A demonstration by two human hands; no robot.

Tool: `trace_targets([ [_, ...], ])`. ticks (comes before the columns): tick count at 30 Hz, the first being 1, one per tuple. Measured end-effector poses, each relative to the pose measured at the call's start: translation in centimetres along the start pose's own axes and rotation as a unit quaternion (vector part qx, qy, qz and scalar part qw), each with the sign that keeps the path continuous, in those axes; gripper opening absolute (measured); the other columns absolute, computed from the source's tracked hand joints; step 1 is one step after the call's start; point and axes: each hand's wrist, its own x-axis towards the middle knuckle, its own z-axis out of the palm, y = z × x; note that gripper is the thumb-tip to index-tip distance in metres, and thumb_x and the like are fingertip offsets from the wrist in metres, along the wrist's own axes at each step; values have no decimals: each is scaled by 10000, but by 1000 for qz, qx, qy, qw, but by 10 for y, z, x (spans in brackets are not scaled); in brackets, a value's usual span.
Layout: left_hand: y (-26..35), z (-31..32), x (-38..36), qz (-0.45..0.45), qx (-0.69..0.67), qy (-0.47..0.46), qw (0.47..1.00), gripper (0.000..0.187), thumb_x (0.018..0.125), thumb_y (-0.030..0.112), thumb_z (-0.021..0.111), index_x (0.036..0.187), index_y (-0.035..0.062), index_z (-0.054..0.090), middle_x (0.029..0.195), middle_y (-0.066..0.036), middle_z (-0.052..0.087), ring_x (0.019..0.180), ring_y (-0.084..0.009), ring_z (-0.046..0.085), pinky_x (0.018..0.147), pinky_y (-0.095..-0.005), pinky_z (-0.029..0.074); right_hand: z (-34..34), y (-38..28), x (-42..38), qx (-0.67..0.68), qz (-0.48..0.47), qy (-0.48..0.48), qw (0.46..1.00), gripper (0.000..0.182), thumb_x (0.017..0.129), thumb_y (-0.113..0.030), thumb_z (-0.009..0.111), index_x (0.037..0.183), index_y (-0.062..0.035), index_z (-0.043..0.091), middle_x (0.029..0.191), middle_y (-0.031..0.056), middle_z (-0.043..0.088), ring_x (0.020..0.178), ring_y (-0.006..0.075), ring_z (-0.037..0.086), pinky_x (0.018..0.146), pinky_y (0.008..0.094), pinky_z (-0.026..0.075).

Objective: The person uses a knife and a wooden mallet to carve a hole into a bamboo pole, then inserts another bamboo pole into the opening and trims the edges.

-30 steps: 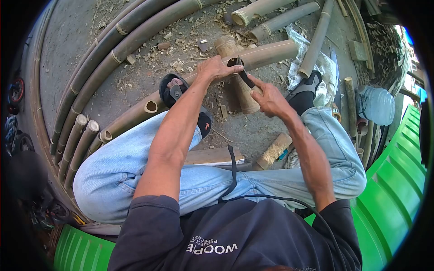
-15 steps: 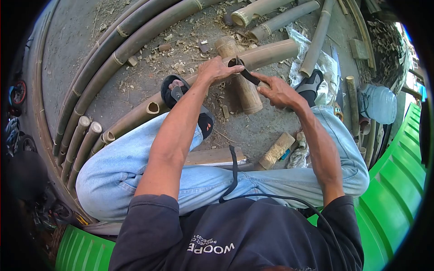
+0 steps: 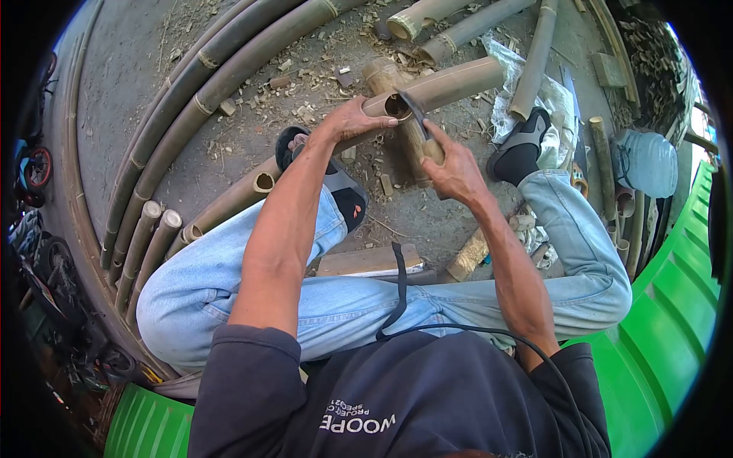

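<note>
A long bamboo pole [image 3: 458, 82] lies slantwise on the ground in front of me, with a dark hole cut in its upper side. My left hand [image 3: 353, 120] grips the pole just left of that hole, thumb stretched toward its rim. In my right hand [image 3: 458, 169] is the handle of a knife, closed in the fingers. The knife's dark blade [image 3: 413, 105] points up and left, its tip by the hole's right edge. Beneath the pole, a short thick bamboo log [image 3: 384, 75] lies crosswise as a support.
My sandaled feet rest either side, the left sandal [image 3: 347, 200] against the pole. Long bamboo poles [image 3: 202, 99] curve along the left. More bamboo [image 3: 473, 34] lies at the top. Wood chips litter the ground. A clear plastic jug [image 3: 645, 162] stands at right, near green corrugated sheeting [image 3: 664, 305].
My right hand has moved slightly down and left, and the knife has turned steeper, its tip lifted from the hole to its edge. My left hand keeps its hold on the pole.
</note>
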Motion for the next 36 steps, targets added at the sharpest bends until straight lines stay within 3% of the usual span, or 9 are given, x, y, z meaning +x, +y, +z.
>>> trace_targets([
  [3,-1,0,-1,-8,-10,2,1000,1170,578,775,872,1355,-63,626,1257,-254,704,1188,-349,685,1014,-424,522,23,10,-1,26,49,-66,996,699,885,-239,658,1561,-165,499,1086,296,724,1047,463,702,958,481,539],
  [12,5,5,-11,-13,11,36,999,1117,614,811,827,1349,-11,648,1270,-244,706,1238,-370,662,1048,-455,501,23,0,-4,106,63,-83,989,617,919,-268,662,1513,-131,569,838,170,708,602,197,669,700,388,586],
  [17,19,6,-25,-40,46,69,996,1017,666,805,794,1355,68,669,1297,-215,706,1259,-375,652,1066,-471,492,34,7,0,61,62,-49,995,588,928,-270,657,1493,-124,586,1055,284,743,961,366,752,912,436,562],
  [20,25,9,-28,-46,83,95,991,1006,695,831,755,1357,79,662,1255,-197,723,1212,-369,672,1048,-458,496,44,12,2,75,52,-19,996,580,928,-266,658,1485,-118,591,1184,322,706,1138,431,699,1004,451,523],
  [21,24,9,-27,-50,89,94,990,1001,698,835,748,1360,89,662,1261,-194,722,1221,-372,668,1051,-462,494,47,13,3,75,52,-18,996,580,928,-266,658,1485,-118,591,1184,322,706,1138,431,699,1004,451,523],
  [23,24,10,-29,-57,94,92,990,996,702,839,741,1363,99,663,1268,-192,722,1230,-376,664,1054,-466,493,51,8,1,36,28,13,999,606,925,-245,661,1504,-93,570,878,214,733,711,264,726,745,407,579],
  [24,25,10,-30,-58,93,95,989,993,705,840,737,1364,101,666,1272,-191,722,1234,-371,663,1055,-464,493,50,2,-1,38,29,14,999,606,925,-245,661,1504,-93,570,878,214,733,711,264,726,745,407,579],
  [26,27,10,-30,-56,90,99,989,989,709,841,734,1364,104,669,1275,-190,721,1238,-366,663,1055,-463,494,45,-11,-4,47,51,12,998,576,923,-229,659,1458,-29,591,1189,335,697,1124,459,692,1011,475,522],
  [36,27,12,-27,-73,114,113,984,995,713,881,684,1349,115,696,1257,-196,733,1222,-380,674,1030,-482,513,65,-21,-1,21,37,68,997,578,918,-191,643,1462,-6,577,1153,374,685,1096,488,692,960,510,544],
])
